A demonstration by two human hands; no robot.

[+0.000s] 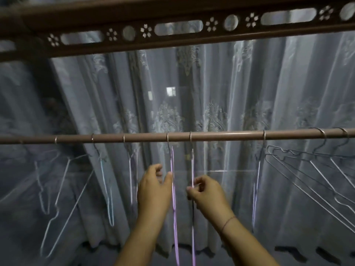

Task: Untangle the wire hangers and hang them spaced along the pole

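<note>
A brown pole (221, 135) runs across the view with several wire hangers hooked along it. Two purple hangers hang edge-on in the middle. My left hand (153, 187) is beside the left purple hanger (173, 198), its thumb touching the wire and its fingers apart. My right hand (206, 192) pinches the right purple hanger (192, 166) between thumb and fingers. A light blue hanger (107, 189) and white hangers (63, 192) hang to the left. A cluster of overlapping silver hangers (307, 169) sits at the right end.
A carved brown rail (172, 29) runs overhead. A sheer patterned curtain (211, 93) hangs close behind the pole. Another purple hanger (256, 189) hangs alone right of my right hand.
</note>
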